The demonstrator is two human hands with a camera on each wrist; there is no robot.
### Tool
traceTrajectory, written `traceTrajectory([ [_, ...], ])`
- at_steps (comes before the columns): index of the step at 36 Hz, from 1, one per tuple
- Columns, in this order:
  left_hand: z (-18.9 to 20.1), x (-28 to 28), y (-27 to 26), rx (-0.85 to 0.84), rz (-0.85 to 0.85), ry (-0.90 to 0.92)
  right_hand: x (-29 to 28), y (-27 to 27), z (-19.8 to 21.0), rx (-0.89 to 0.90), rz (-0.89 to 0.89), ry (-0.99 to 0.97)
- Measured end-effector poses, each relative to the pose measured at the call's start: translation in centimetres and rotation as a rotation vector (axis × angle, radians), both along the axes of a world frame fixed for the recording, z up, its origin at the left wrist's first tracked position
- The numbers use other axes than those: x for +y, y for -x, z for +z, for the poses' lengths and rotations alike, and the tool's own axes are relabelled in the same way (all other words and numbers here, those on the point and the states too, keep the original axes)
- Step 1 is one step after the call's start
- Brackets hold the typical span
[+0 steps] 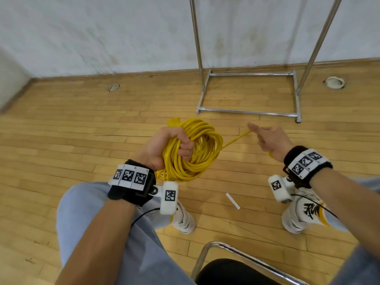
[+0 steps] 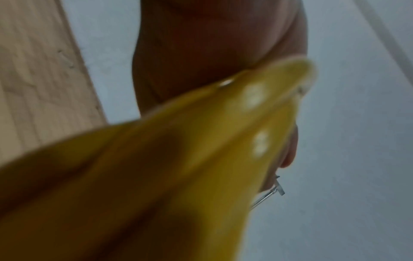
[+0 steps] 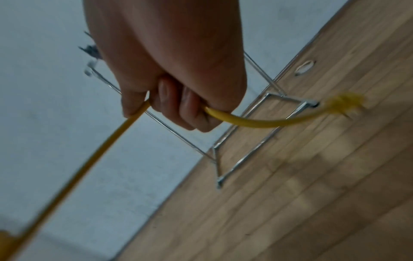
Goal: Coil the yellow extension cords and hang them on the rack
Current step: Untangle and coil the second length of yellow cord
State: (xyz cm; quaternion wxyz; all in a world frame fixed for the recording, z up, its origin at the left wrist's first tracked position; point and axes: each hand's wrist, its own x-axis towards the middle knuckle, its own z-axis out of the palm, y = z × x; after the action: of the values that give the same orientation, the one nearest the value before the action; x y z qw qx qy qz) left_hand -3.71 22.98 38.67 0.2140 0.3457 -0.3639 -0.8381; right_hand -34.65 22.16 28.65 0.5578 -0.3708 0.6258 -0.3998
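Observation:
A thick coil of yellow extension cord [image 1: 197, 153] hangs from my left hand [image 1: 174, 147], whose fingers are curled through the loops. In the left wrist view the yellow cord [image 2: 178, 159] fills the frame, blurred. A single strand [image 1: 234, 140] runs from the coil to my right hand [image 1: 267, 138], which grips it in a fist. In the right wrist view the cord [image 3: 245, 121] leaves my right hand [image 3: 178, 98] and ends in a blurred yellow plug [image 3: 345, 103]. The metal rack [image 1: 248, 112] stands on the floor ahead, its top bar out of view.
Wooden floor runs to a white wall. Two round floor sockets [image 1: 114, 87] [image 1: 334, 82] sit near the wall. A strip of white tape [image 1: 232, 200] lies between my feet. A chrome chair frame [image 1: 236, 254] is below me.

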Motion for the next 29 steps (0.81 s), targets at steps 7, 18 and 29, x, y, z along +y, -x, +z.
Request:
traceTrajectory([
  [7, -0.8, 0.5, 1.8, -0.356, -0.01, 0.144, 0.1, -3.2, 7.1, -0.256, 0.128, 0.129],
  [18, -2.6, -0.5, 3.0, -0.238, 0.51, 0.041, 7.3, -10.5, 11.7, -0.103, 0.474, 0.405],
  [29, -1.8, -0.5, 1.1, 0.265, 0.741, -0.26, 8.4, -12.5, 9.3, 0.078, 0.67, 0.491],
])
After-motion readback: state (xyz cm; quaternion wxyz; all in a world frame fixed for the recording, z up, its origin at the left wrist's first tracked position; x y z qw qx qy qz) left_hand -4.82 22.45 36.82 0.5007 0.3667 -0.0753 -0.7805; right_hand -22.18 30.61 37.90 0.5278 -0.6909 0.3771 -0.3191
